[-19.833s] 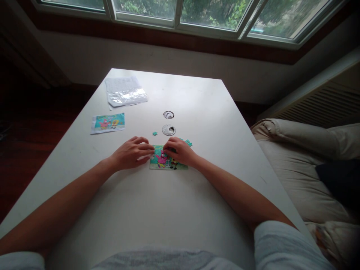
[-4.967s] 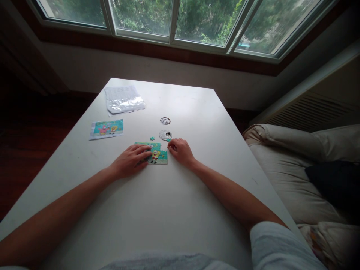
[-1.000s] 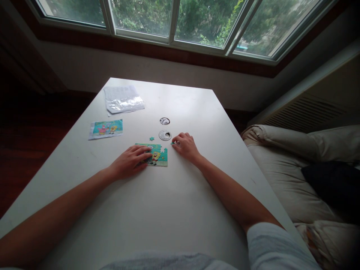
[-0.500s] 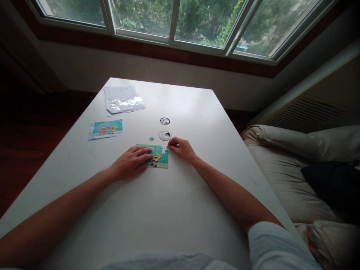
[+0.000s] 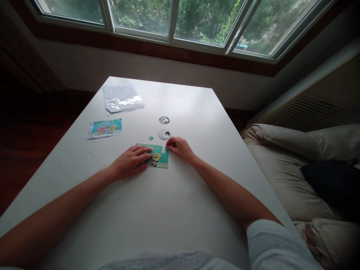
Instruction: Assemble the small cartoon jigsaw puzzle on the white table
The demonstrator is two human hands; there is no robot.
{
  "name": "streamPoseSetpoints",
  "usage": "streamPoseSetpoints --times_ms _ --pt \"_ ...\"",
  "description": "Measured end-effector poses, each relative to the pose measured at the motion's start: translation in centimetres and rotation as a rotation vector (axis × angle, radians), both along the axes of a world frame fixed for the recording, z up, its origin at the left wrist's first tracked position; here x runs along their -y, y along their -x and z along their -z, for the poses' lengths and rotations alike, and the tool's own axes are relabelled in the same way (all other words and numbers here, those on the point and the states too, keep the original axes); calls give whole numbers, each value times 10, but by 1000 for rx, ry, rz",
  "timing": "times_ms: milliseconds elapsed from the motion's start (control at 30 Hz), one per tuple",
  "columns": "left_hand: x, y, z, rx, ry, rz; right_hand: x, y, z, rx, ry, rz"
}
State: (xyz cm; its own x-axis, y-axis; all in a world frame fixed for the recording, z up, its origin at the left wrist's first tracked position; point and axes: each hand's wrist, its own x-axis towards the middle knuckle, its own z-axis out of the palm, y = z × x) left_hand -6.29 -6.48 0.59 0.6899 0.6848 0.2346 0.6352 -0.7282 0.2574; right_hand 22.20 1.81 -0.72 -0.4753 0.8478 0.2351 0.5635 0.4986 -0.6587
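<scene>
A small teal cartoon jigsaw puzzle (image 5: 160, 159) lies on the white table (image 5: 168, 210). My left hand (image 5: 131, 161) rests flat on the puzzle's left part, fingers stretched out. My right hand (image 5: 180, 148) has its fingers curled at the puzzle's upper right corner, pinching something too small to make out. One loose teal puzzle piece (image 5: 151, 138) lies just beyond the puzzle.
A reference picture card (image 5: 105, 127) and a clear plastic bag on paper (image 5: 122, 99) lie at the table's far left. Two round silvery discs (image 5: 164, 134) sit behind the puzzle. A cushioned seat (image 5: 303, 165) is at the right; windows run along the far wall.
My right hand has come left from beside the disc to the puzzle's upper right corner. The left hand has stayed on the puzzle.
</scene>
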Motion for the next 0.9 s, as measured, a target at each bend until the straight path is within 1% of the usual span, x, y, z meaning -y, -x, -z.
streamPoseSetpoints --times_ms 133,333,467,567,633,767,867,900 --pt "0 -1 0 13 4 -3 -1 0 3 80 -65 5" --pt "0 -1 -1 22 4 4 0 0 4 166 -95 28" --pt "0 -1 -1 9 4 -2 2 1 5 171 -127 19" --pt "0 0 -1 9 3 -4 1 -1 4 134 -169 29" --pt "0 1 0 9 0 2 -2 -4 1 90 -194 70" --pt "0 2 0 5 1 5 -15 -20 -3 37 -230 206" --pt "0 3 -1 4 5 3 -27 -36 -3 67 -207 282" --pt "0 3 -1 3 6 1 -29 -41 -2 95 -183 276"
